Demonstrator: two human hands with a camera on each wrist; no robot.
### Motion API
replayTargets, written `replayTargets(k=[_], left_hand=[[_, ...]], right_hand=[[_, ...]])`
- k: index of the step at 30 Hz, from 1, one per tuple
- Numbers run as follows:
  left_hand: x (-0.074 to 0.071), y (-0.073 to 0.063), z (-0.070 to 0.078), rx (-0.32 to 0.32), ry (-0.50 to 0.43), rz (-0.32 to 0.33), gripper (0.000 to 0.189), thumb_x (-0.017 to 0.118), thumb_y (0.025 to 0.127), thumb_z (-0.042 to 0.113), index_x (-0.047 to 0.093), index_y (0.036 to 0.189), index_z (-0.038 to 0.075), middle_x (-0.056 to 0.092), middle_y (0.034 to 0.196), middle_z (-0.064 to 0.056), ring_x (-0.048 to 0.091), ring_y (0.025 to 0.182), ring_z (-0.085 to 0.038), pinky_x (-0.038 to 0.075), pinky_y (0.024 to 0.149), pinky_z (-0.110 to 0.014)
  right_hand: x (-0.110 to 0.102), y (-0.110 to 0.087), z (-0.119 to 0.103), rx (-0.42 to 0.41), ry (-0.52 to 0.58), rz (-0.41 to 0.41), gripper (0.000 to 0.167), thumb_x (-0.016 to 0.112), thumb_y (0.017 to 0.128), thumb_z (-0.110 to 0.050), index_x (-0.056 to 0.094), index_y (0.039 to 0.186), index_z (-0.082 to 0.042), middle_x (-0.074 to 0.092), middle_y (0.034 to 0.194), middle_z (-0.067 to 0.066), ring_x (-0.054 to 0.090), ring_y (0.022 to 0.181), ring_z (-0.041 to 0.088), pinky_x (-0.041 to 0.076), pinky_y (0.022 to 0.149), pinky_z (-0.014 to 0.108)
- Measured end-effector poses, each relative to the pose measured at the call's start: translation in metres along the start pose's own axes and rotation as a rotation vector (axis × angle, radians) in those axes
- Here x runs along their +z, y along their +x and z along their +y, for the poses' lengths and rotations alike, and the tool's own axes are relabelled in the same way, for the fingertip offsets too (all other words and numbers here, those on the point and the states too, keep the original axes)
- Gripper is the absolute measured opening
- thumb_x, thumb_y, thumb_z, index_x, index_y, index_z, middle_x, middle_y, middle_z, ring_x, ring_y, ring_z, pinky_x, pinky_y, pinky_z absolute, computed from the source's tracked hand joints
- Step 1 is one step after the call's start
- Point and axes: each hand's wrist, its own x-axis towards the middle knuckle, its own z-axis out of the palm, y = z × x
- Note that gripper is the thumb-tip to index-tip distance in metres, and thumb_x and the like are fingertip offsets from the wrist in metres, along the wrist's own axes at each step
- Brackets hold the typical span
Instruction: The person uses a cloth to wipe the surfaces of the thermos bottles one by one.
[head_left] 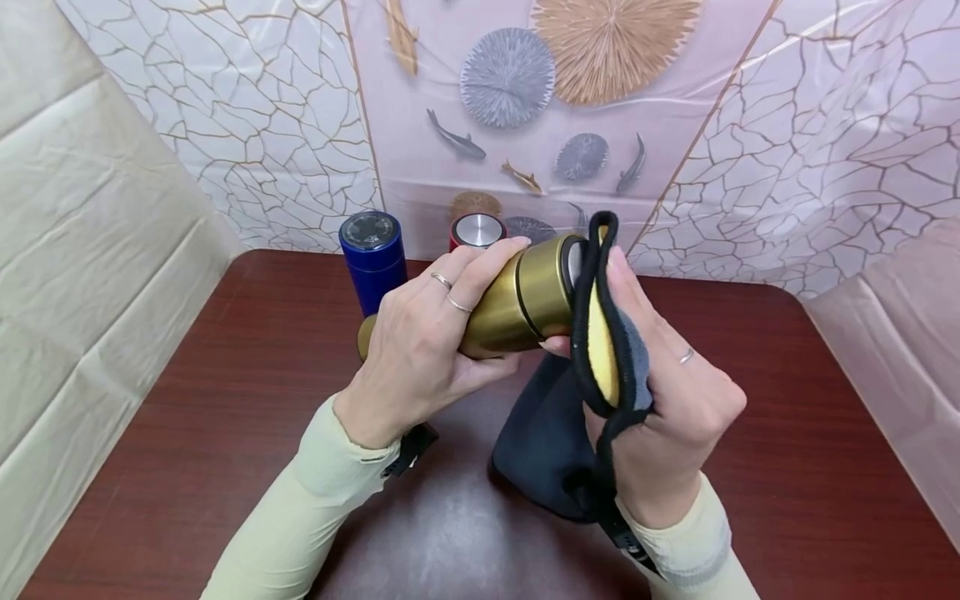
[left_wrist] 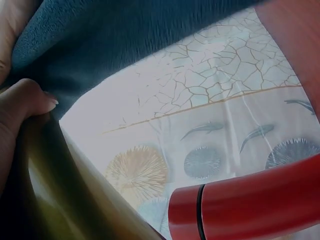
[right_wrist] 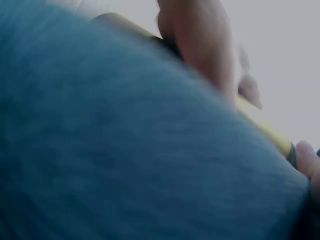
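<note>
A gold flask (head_left: 540,287) lies tilted in the air across the middle of the head view, its lidded end toward the right. My left hand (head_left: 420,342) grips it round the body, with two rings on the fingers. My right hand (head_left: 675,400) holds a grey-and-yellow cloth (head_left: 600,342) with black edging, bunched at the lid end of the flask. Part of the cloth hangs below, dark grey. In the left wrist view, a thumb presses the cloth (left_wrist: 100,45) near the gold flask (left_wrist: 75,190). Blurred cloth (right_wrist: 125,135) fills much of the right wrist view.
Behind my left hand stands a blue flask (head_left: 371,258) on the brown table (head_left: 225,400). A red flask (head_left: 478,231) with a silver top stands at the back, mostly hidden in the head view. Patterned sheets (head_left: 262,117) close off the back and sides.
</note>
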Motion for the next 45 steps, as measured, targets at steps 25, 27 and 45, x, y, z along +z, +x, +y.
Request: replayTargets(k=[25,27,45], left_hand=[[0.0,0.0,-0.002,0.044,0.024,-0.05,0.076,0.082,0.075,0.025,0.052,0.143,0.011,0.067,0.116,-0.005,0.066,0.098,-0.018,0.057,0.082,-0.033],[0.0,0.0,-0.002,0.039,0.019,-0.042,0.076,0.082,0.075,0.025,0.052,0.143,0.011,0.067,0.116,-0.005,0.066,0.098,-0.018,0.057,0.082,-0.033],[0.001,0.0,-0.004,0.005,0.036,-0.061,0.077,0.081,0.074,0.024,0.051,0.144,0.012,0.066,0.113,-0.006,0.064,0.091,-0.02,0.055,0.076,-0.035]], right_hand=[[-0.016,0.015,0.01,0.007,0.17,-0.394,0.062,0.074,0.092,-0.038,0.061,0.136,0.005,0.062,0.14,0.021,0.061,0.131,0.036,0.049,0.111,0.036],[-0.015,0.013,0.007,0.03,0.137,-0.36,0.061,0.075,0.091,-0.039,0.063,0.134,0.003,0.065,0.137,0.019,0.065,0.127,0.032,0.051,0.108,0.03],[0.006,-0.007,0.002,-0.061,0.05,0.17,0.028,0.093,0.067,-0.004,0.081,0.09,0.004,0.078,0.091,0.021,0.078,0.082,0.034,0.063,0.08,0.038]])
